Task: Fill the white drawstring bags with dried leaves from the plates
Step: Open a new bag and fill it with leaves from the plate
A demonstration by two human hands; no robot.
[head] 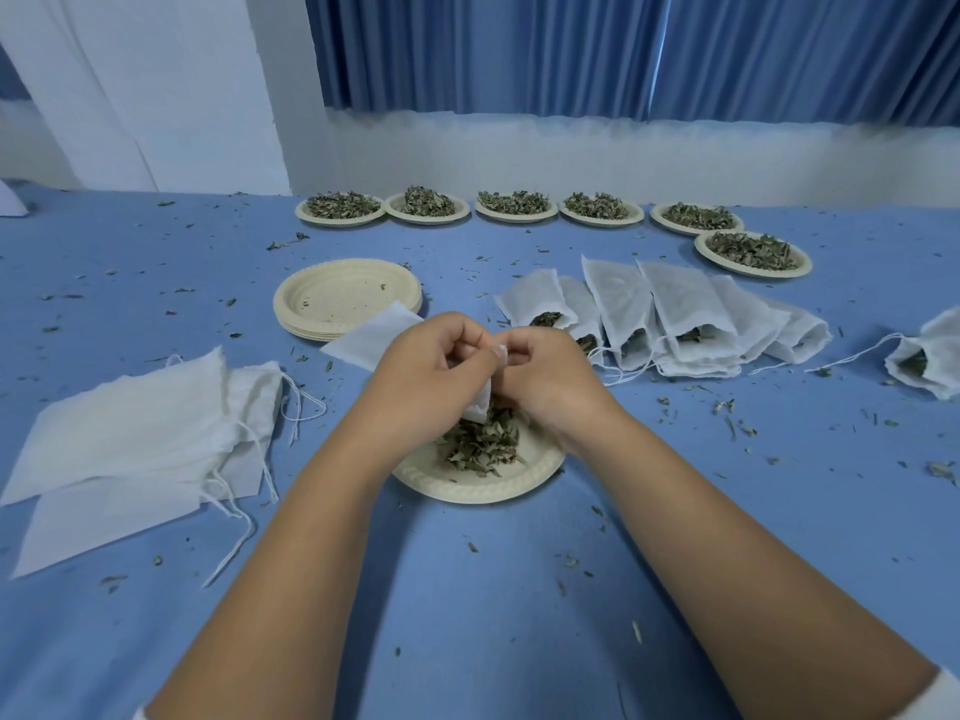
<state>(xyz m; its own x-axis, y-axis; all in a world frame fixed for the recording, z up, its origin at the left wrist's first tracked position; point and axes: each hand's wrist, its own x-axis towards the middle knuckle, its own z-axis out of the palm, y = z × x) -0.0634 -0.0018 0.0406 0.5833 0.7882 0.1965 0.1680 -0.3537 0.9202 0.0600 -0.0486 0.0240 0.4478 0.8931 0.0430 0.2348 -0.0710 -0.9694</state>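
As the bag (376, 335), trailing toward ten o'clock, is pinched by left hand (421, 368) and right hand (545, 374), leaves (480, 444) are heaped at six.

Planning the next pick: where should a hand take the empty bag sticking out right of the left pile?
Likely pinch the protruding empty bag at its puckered mouth hem, coming from the right, the plate side. That end is exposed, while the rest lies under the pile.
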